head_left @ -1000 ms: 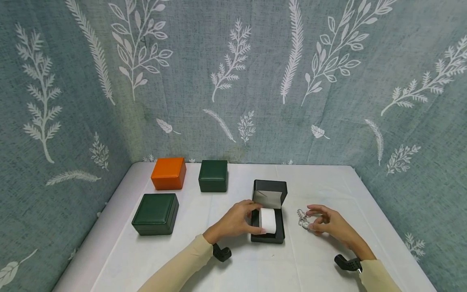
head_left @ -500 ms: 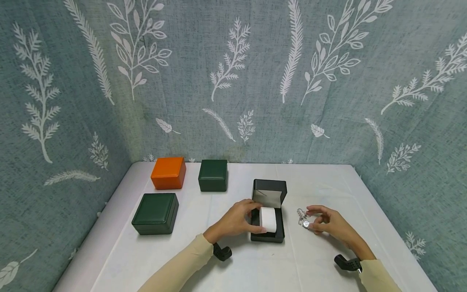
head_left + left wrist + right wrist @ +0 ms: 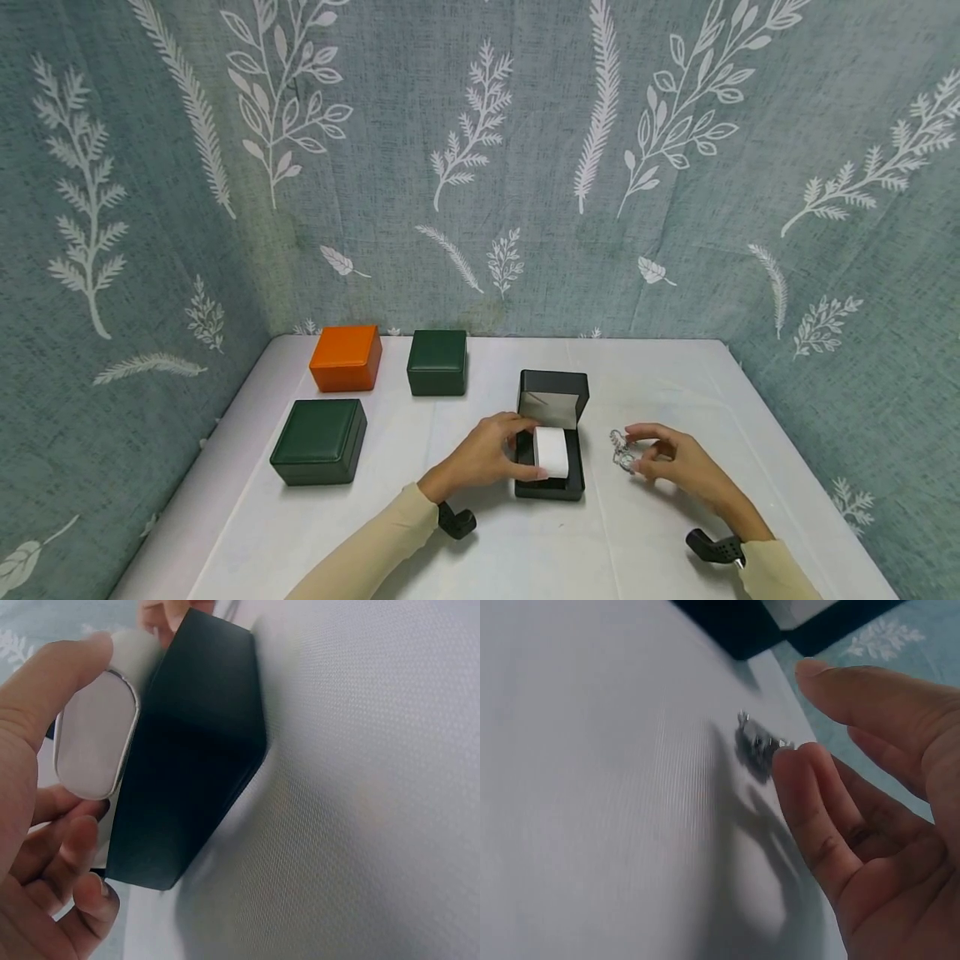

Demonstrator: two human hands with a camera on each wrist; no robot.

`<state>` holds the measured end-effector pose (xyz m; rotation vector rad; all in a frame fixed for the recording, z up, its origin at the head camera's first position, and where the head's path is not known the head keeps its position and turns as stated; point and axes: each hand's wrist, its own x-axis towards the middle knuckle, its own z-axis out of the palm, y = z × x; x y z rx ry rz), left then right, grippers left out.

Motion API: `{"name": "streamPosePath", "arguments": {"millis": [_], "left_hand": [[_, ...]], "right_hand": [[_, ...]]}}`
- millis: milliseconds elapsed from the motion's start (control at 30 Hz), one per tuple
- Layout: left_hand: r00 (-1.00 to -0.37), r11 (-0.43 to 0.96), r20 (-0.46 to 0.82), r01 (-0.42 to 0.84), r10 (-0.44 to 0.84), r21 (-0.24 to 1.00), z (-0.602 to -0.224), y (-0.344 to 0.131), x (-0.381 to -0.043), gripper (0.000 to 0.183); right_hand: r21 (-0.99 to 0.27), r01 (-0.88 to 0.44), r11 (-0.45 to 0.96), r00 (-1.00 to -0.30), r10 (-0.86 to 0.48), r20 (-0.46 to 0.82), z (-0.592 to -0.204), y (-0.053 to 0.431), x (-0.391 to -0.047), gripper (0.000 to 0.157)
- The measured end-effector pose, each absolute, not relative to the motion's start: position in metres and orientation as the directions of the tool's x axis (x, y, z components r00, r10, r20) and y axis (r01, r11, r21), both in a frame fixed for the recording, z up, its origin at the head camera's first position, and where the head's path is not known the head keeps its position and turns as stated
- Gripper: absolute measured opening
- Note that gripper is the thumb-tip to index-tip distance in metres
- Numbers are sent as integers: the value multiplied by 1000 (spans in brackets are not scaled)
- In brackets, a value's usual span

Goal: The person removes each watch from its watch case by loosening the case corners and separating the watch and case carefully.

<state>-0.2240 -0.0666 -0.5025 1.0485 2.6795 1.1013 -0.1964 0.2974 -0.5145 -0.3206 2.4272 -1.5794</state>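
A black watch box [image 3: 550,489] stands on the white table with its lid raised. My left hand [image 3: 486,454] grips the white watch cushion [image 3: 551,452] in the box, thumb near its front and fingers at the back. In the left wrist view the oval end of the cushion [image 3: 96,739] shows under the thumb, close against the dark box wall [image 3: 187,750]. To the right of the box lies a small silver watch [image 3: 623,454] with a metal band. My right hand [image 3: 678,467] pinches its near edge with thumb and finger, while the index finger arches above.
On the left of the table stand a closed orange box [image 3: 347,358] and two closed green boxes, the larger one [image 3: 318,442] in front and the smaller one [image 3: 438,363] behind. A leaf-patterned curtain [image 3: 480,167] borders the table at the back and sides.
The right fingers shift slightly on the silver watch, and its face tilts a little. The left hand and the cushion stay where they were.
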Motion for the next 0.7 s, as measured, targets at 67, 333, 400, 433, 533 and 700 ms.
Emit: {"name": "streamPosePath", "arguments": {"millis": [67,333,400,433,533,700], "left_hand": [[-767,509,197,570,610,645,-503,-67,-224,71],[-760,494,220,584,612,644,-503,-67,-226,70],[-760,493,223,585,611,644,-503,-67,-226,70],[-760,493,223,585,610,644,-503,-68,-225,70],[-762,494,223,584,608,644,-503,-68,-225,70],[-764,493,229,582,603,647,-504,-68,-225,69]], "right_hand": [[-921,-82,382,-944,-327,-51,-513,294,-197,58],[-936,-110,333,-914,-403,-36,-511,276,-196,60],[-936,-118,333,-907,-420,-35,-512,272,-195,61],[-934,-115,337,-905,-424,-42,-512,270,-195,62],[-933,-122,338,-892,-449,-46,-512,265,-194,65],[-936,-122,329,-867,-495,-61,-512,256,-192,70]]}}
